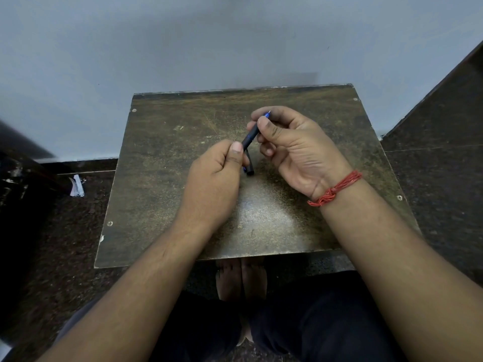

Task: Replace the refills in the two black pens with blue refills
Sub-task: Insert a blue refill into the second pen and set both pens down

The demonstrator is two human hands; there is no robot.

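Pinching the front end of a black pen [250, 137] between thumb and forefinger, the right hand [295, 150] holds it tilted above the counter [162, 158], with a blue refill tip [267, 114] showing just beyond the fingertips. The left hand [217, 178] has its fingers curled around the lower end of the same pen, thumb pressed on the barrel. Below this grip a second dark piece [249, 167] points down toward the counter — I cannot tell if it is the other black pen, a cap or a loose barrel half, and a small spot of blue shows beside it.

The risks, as I judge them, come mostly from the thin refill. If the two hands push or twist out of line, the refill can bend or jam inside the barrel. If the right thumb slides on the smooth front part, the pen can jump out and roll off the counter to the dark floor, where a black piece is hard to find. The lower piece looks only loosely held under the left fingers, so it may drop when that hand turns.

Another danger is confusion — no spare refills are visible on the counter, so an old refill may go back in by mistake.
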